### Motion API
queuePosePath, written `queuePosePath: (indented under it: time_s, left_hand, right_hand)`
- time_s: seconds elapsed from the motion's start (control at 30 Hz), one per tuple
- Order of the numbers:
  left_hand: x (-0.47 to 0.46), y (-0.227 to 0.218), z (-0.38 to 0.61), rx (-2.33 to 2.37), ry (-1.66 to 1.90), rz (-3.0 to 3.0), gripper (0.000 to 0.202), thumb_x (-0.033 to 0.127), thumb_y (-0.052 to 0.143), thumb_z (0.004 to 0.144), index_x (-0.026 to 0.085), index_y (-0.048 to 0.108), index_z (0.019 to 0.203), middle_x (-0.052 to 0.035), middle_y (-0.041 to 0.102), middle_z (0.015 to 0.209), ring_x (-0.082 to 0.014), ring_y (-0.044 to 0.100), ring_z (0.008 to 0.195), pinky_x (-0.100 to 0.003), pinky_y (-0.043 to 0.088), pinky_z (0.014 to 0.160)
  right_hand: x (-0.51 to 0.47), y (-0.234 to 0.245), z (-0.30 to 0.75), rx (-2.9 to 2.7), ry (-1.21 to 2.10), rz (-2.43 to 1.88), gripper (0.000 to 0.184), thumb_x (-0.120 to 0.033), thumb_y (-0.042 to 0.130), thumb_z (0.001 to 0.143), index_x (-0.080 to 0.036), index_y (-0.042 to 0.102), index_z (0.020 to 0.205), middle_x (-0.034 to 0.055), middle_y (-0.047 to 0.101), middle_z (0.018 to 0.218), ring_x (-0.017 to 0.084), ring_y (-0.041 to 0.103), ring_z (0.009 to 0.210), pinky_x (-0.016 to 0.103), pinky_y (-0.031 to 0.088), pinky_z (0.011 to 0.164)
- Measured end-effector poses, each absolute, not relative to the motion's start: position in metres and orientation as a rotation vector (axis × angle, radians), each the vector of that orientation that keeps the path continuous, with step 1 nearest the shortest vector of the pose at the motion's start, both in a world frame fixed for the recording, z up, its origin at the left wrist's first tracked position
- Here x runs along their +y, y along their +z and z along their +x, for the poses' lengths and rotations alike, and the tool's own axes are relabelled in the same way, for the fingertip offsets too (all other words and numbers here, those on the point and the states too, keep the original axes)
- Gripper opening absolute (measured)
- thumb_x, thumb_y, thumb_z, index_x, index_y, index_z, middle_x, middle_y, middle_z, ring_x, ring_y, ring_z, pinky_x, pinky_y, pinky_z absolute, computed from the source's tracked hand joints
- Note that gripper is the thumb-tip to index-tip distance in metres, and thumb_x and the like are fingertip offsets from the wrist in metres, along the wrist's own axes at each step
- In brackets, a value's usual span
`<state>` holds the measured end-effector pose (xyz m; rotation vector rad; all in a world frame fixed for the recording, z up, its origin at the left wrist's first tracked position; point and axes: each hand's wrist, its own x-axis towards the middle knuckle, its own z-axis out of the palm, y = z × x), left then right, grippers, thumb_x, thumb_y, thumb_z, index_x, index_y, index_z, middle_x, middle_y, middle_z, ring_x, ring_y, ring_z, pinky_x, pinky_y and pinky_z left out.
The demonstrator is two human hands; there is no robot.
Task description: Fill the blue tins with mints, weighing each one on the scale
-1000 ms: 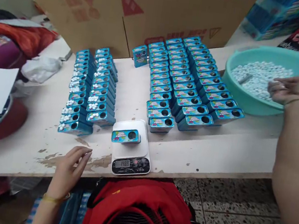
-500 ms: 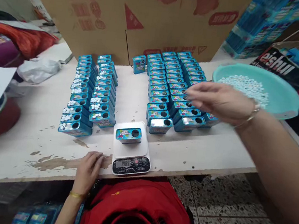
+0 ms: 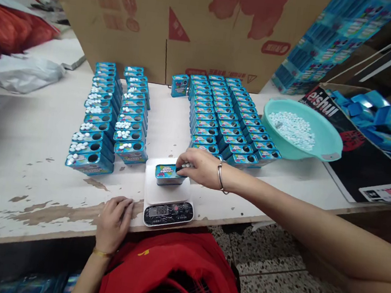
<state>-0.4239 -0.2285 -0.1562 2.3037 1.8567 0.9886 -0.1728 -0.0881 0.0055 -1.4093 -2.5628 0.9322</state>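
Note:
A small blue candy tin (image 3: 165, 172) with a round dark hole in its top stands on the white digital scale (image 3: 150, 191), whose display seems to read 1489. My right hand (image 3: 198, 166) is over the right end of this tin, fingers closed around a few white candies (image 3: 187, 165) by the hole, which it covers. My left hand (image 3: 114, 219) holds nothing and rests on the table's front edge left of the scale, its fingers loosely bent and thumb apart. Several rows of similar tins (image 3: 89, 164) on the left have white candies lying on their tops.
More tins with holes (image 3: 231, 131) stand in rows right of centre. A turquoise basin (image 3: 330, 134) of white candies sits at the right, beside an open box (image 3: 363, 172) of blue containers. A large cardboard box (image 3: 135, 58) walls off the back; stacked blue packs (image 3: 318, 47) rise behind the basin.
My right hand has swung left and down from above the right-hand rows to the tin on the scale. My left hand stays on the table edge. The view has shifted slightly.

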Motion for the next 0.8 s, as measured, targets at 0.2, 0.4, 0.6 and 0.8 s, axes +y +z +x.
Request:
queuePosePath:
  time_s: [0.2, 0.4, 0.6, 0.8]
  left_hand:
    - [-0.23, -0.159, -0.422, 1.889, 0.98, 2.289, 0.013, 0.019, 0.055, 0.085, 0.016, 0.061, 0.096, -0.0065, 0.058, 0.091, -0.0172, 0.054, 0.084, -0.031, 0.045, 0.077]
    - [-0.231, -0.158, -0.42, 1.894, 0.965, 2.258, 0.013, 0.019, 0.055, 0.085, 0.016, 0.061, 0.096, -0.007, 0.058, 0.091, -0.0178, 0.055, 0.086, -0.032, 0.045, 0.079]
    - [-0.232, -0.158, -0.419, 1.918, 0.957, 2.257, 0.013, 0.02, 0.055, 0.085, 0.016, 0.061, 0.095, -0.0071, 0.058, 0.091, -0.0181, 0.054, 0.086, -0.031, 0.044, 0.078]
    - [-0.232, -0.16, -0.419, 1.928, 0.937, 2.25, 0.012, 0.02, 0.054, 0.085, 0.016, 0.061, 0.095, -0.0071, 0.058, 0.091, -0.0178, 0.054, 0.086, -0.031, 0.044, 0.078]
  right_hand:
    - [-0.085, 0.001, -0.17, -2.301, 1.055, -1.375, 0.007, -0.012, 0.06, 0.077, -0.015, 0.067, 0.075, 0.0021, 0.061, 0.07, 0.012, 0.054, 0.069, 0.025, 0.04, 0.066]
    - [-0.084, -0.001, -0.145, -1.525, 1.804, -1.307, 0.017, -0.03, 0.063, 0.079, -0.014, 0.058, 0.078, -0.0056, 0.047, 0.051, 0.004, 0.035, 0.042, 0.019, 0.022, 0.04]
    - [-0.092, -0.006, -0.122, -1.228, 1.966, -1.417, 0.019, -0.029, 0.071, 0.072, -0.014, 0.063, 0.081, 0.0006, 0.057, 0.068, 0.005, 0.047, 0.056, 0.018, 0.035, 0.046]
    - [-0.095, -0.008, -0.133, -1.424, 1.913, -1.347, 0.021, -0.03, 0.069, 0.074, -0.013, 0.061, 0.084, -0.0024, 0.053, 0.062, 0.004, 0.038, 0.048, 0.019, 0.024, 0.041]
